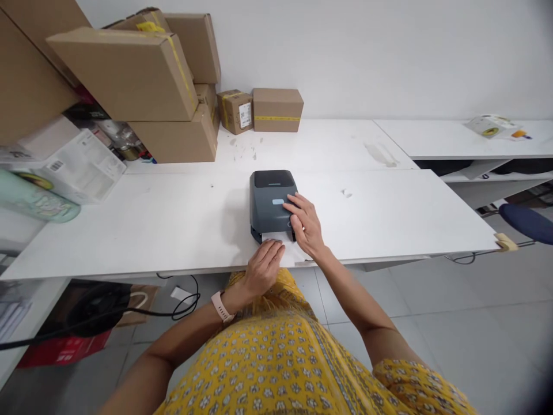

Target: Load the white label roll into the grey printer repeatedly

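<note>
A dark grey label printer (273, 210) stands near the front edge of the white table, its cover down. White label paper (276, 236) comes out of the slot at its front. My left hand (265, 262) is at that paper, fingers close together over it; the thumb is hidden beneath. My right hand (306, 225) grips the printer's front right corner. Its fingers rest on the cover beside the pale blue patch (278, 202), and the thumb bends at the front corner.
Cardboard boxes (129, 75) are piled at the back left, with two smaller boxes (278, 109) by the wall. A green bottle (38, 196) lies left beside white packages (82, 167). A paper scrap (347, 193) lies right of the printer. Black cable (190, 297) hangs below the table.
</note>
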Tool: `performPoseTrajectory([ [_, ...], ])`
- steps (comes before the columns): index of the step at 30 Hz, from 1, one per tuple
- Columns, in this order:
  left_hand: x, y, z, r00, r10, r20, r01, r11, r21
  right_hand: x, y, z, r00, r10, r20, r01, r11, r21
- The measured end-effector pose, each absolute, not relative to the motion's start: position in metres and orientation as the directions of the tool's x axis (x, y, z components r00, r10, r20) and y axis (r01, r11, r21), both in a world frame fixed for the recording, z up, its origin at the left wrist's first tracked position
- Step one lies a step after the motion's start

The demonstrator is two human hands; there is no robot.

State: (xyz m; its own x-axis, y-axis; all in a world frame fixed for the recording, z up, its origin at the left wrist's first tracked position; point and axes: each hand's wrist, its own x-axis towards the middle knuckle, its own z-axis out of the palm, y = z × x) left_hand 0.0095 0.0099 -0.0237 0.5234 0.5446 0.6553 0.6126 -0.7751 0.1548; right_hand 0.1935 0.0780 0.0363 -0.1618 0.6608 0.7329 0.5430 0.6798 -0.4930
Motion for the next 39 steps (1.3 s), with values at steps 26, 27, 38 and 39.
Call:
performPoseTrajectory([
  [26,0.002,0.072,0.019,-0.004,0.985,-0.17,-0.138,0.168,0.976,0.188,0.079,-0.011,0.028,1.0,-0.006,-0.177,-0.001,-0.984],
  [27,0.002,0.072,0.017,-0.016,0.987,-0.161,-0.126,0.157,0.979,0.188,0.08,-0.013,0.017,1.0,-0.014,-0.185,-0.011,-0.983],
  [38,0.004,0.072,-0.001,-0.034,0.999,-0.033,0.016,0.034,0.999,0.189,0.078,-0.02,0.041,0.995,0.094,-0.002,0.094,-0.996],
  [39,0.004,0.071,0.0,-0.029,0.999,-0.029,0.018,0.029,0.999,0.189,0.077,-0.019,0.045,0.994,0.095,0.008,0.095,-0.995],
])
